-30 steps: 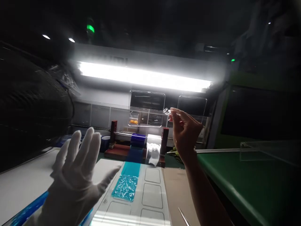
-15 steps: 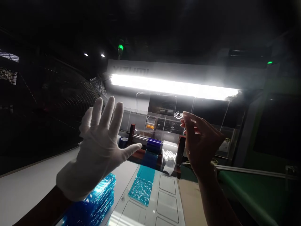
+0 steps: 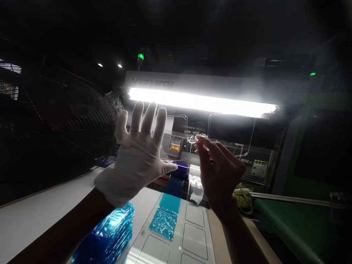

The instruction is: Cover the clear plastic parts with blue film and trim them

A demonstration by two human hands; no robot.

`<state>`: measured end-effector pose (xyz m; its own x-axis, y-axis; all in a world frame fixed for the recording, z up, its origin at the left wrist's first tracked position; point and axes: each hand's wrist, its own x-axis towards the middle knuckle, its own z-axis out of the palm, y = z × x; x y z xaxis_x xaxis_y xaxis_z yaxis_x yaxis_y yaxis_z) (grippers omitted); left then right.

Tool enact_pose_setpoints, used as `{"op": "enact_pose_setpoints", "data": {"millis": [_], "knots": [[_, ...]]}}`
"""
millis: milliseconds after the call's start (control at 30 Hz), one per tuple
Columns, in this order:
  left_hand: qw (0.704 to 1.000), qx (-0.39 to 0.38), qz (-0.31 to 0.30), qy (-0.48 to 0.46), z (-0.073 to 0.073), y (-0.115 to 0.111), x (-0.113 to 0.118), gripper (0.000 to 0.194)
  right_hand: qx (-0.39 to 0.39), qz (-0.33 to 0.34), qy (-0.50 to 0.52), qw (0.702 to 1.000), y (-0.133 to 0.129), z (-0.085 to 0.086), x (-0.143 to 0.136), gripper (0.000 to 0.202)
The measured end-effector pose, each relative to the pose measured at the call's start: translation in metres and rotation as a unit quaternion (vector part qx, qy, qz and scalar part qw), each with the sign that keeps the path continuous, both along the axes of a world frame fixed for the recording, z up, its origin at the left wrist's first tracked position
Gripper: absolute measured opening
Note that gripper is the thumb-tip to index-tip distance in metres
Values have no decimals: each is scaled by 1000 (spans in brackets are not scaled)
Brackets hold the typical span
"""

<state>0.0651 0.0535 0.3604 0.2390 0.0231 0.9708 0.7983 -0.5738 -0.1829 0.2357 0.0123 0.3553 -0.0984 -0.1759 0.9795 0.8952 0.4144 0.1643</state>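
Note:
My left hand (image 3: 134,161), in a white glove, is raised with its fingers spread and holds nothing. My bare right hand (image 3: 221,170) pinches the small curved middle piece of a clear plastic moulding (image 3: 191,139). Two thin, rounded rectangular panels extend from that middle piece, one to each side. The left panel overlaps my gloved fingers in view; whether they touch I cannot tell. Below lies a white board (image 3: 194,238) with outlined rectangles and a blue film piece (image 3: 164,220) on it. A stack of glossy blue film-covered pieces (image 3: 115,234) stands left of the board.
A bright tube lamp (image 3: 200,102) hangs across the back. Behind my hands are a purple-blue film roll (image 3: 181,167) and a clear film strip (image 3: 195,189). A fan guard (image 3: 90,110) stands at left, a green conveyor belt (image 3: 288,227) at right.
My right hand and the clear moulding have moved left. My left hand has moved right and slightly up, still spread, so its fingers now overlap the left panel.

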Motion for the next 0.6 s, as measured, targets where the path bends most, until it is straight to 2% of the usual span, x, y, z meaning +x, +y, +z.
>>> {"op": "enact_pose_setpoints", "data": {"millis": [100, 300, 467, 600], "knots": [[998, 9, 48, 33, -7, 6, -1, 106, -20, -3, -20, 1000, 0, -5, -9, 14], [995, 4, 97, -27, -27, 26, -9, 127, -71, -9, -71, 995, 4, -18, -24, 18], [993, -14, 104, -61, -42, 33, -8, 126, -97, 9, -84, 992, 12, -26, -31, 20], [988, -20, 109, -105, -46, 34, -1, 125, -97, 30, -85, 991, 15, -26, -33, 23]]}}
